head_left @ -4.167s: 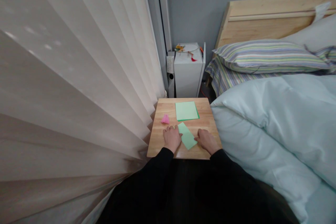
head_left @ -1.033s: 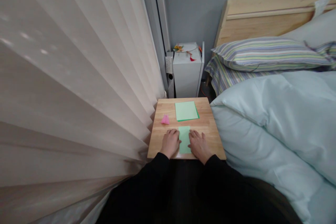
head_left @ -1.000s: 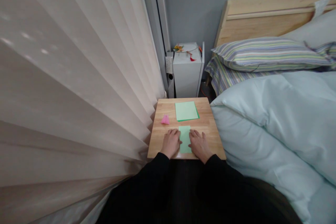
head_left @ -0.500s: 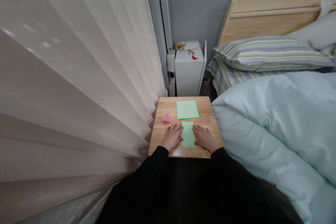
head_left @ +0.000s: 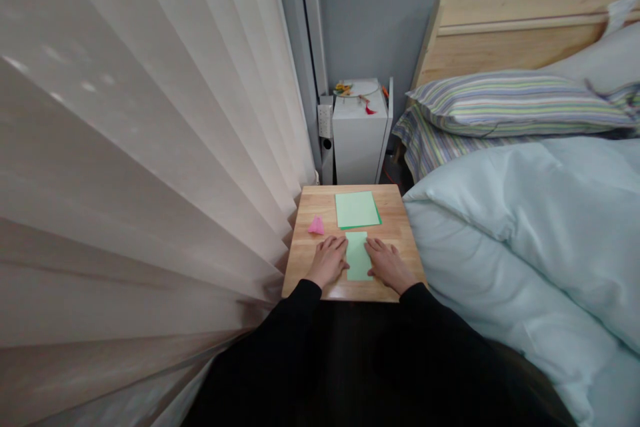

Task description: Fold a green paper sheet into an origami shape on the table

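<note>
A light green sheet of paper point(head_left: 357, 257), narrow and upright in shape, lies flat on the small wooden table point(head_left: 390, 197). My left hand point(head_left: 330, 259) rests open along its left edge, fingers stretched toward the far end. On the opposite edge lies my right hand point(head_left: 387, 263), also open, with its fingertips on the paper. Just beyond is a stack of square green paper point(head_left: 358, 209), pale on top with a darker green rim showing. A small folded pink paper piece point(head_left: 317, 225) sits beyond my left hand.
Pleated curtains point(head_left: 200, 147) hang close along the left. A bed with a pale blue quilt point(head_left: 500, 213) borders the table's right side. Behind the table stands a white cabinet point(head_left: 357, 147) with scissors-like yellow items point(head_left: 343, 89) and a red tassel point(head_left: 370, 109) on top.
My right hand has shifted slightly left, its fingertips a little further onto the paper. My left hand stays at the left edge.
</note>
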`<state>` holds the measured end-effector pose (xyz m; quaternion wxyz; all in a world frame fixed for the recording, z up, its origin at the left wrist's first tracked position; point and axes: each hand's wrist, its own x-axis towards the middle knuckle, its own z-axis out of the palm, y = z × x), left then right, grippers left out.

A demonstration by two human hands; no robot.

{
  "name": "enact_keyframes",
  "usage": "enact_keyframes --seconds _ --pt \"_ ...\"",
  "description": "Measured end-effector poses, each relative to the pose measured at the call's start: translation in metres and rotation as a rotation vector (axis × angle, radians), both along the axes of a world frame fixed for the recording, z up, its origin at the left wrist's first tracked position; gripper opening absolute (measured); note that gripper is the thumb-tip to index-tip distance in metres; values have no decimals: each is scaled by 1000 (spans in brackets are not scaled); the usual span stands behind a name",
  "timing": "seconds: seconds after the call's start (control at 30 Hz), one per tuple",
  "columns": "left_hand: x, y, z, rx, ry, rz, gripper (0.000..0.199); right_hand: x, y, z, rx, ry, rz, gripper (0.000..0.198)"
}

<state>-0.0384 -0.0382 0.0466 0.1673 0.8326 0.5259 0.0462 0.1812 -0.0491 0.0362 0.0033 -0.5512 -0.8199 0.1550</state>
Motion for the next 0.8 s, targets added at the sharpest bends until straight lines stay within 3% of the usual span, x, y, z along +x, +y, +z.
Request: enact_keyframes --seconds 0.5,0.8 --pt "7 -8 -3 88 26 28 51 -4 -2 2 -5 -43 -12 78" --pt "5 -6 -5 79 -18 64 44 -1 5 4 -21 18 -23 50"
